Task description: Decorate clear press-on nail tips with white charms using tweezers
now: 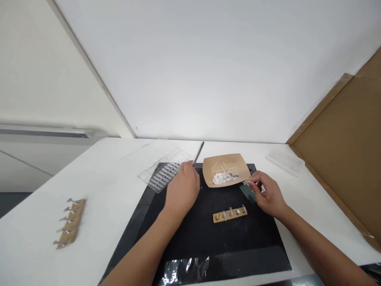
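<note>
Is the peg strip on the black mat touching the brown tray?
Apart: the head view shows black mat between the peg strip and the brown tray.

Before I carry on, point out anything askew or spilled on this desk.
The clear plastic tray looks askew: it slants across the far left corner of the black mat, partly off it. Pale specks on the mat, too small to identify, may be spilled debris.

A flat white surface (104, 190) carries a rectangular black mat (214, 240), a tan strip with silver metal pegs (71, 224) at left, a shallow translucent plastic tray (285, 161) at right, and a clear plastic case (151, 171) overlapping the mat.
</note>
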`<state>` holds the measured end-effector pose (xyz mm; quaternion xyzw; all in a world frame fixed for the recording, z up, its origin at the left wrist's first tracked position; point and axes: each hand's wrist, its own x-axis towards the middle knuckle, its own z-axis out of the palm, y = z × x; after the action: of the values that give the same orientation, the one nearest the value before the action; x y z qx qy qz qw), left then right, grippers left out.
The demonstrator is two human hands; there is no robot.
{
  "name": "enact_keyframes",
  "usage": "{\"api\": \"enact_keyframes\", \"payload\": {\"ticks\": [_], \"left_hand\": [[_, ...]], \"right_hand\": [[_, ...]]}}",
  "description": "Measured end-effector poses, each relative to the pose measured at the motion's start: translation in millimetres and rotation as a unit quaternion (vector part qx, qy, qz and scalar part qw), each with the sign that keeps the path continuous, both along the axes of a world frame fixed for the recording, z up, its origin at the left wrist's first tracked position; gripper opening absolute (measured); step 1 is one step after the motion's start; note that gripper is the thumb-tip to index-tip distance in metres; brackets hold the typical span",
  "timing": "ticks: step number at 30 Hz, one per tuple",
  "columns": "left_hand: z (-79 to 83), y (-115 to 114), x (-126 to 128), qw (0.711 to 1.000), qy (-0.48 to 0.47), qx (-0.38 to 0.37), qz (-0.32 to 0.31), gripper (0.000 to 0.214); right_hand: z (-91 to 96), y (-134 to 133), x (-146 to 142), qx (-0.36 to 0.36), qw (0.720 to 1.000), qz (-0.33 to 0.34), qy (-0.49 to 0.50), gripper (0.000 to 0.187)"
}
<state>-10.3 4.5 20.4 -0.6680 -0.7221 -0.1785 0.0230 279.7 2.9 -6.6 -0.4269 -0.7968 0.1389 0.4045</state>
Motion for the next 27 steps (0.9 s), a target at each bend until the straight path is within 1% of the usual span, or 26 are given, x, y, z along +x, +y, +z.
{"api": "enact_keyframes", "payload": {"ticks": [3, 5, 7, 9, 13, 17, 20, 23, 27], "left_hand": [[-2.2, -2.6, 10.1, 0.996, -0.044, -0.026, -0.074, 0.025], [-3.0, -4.9, 14.2, 0.991, -0.070, -0.048, -0.107, 0.028], [-4.0, -6.8, 16.7, 0.986, -0.086, -0.055, -0.134, 0.031], [-6.1, -8.0, 18.1, 0.981, -0.097, -0.045, -0.162, 0.031], [-12.2, -8.3, 19.2, 0.972, -0.118, -0.020, -0.201, 0.030], [-14.0, -8.0, 18.8, 0.967, -0.144, -0.001, -0.209, 0.033], [-13.1, -8.3, 18.4, 0.968, -0.149, 0.000, -0.201, 0.035], [-13.3, -8.4, 18.7, 0.969, -0.156, -0.011, -0.190, 0.034], [-13.8, -8.1, 19.5, 0.965, -0.177, -0.043, -0.187, 0.033]], "right_hand": [[13.7, 8.0, -17.1, 0.038, 0.997, 0.034, -0.055, 0.011], [24.0, 15.0, -32.2, 0.067, 0.993, 0.053, -0.084, 0.013], [31.0, 22.7, -48.3, 0.079, 0.991, 0.045, -0.094, 0.015], [33.0, 29.7, -63.3, 0.088, 0.992, 0.041, -0.086, 0.015], [28.0, 38.5, -83.0, 0.098, 0.993, 0.026, -0.060, 0.017], [26.0, 42.6, -89.2, 0.103, 0.993, 0.014, -0.058, 0.021], [25.3, 45.5, -91.0, 0.097, 0.994, 0.011, -0.054, 0.021], [21.4, 46.1, -93.4, 0.093, 0.994, 0.011, -0.059, 0.021], [16.6, 42.5, -97.2, 0.091, 0.991, 0.026, -0.097, 0.023]]}}
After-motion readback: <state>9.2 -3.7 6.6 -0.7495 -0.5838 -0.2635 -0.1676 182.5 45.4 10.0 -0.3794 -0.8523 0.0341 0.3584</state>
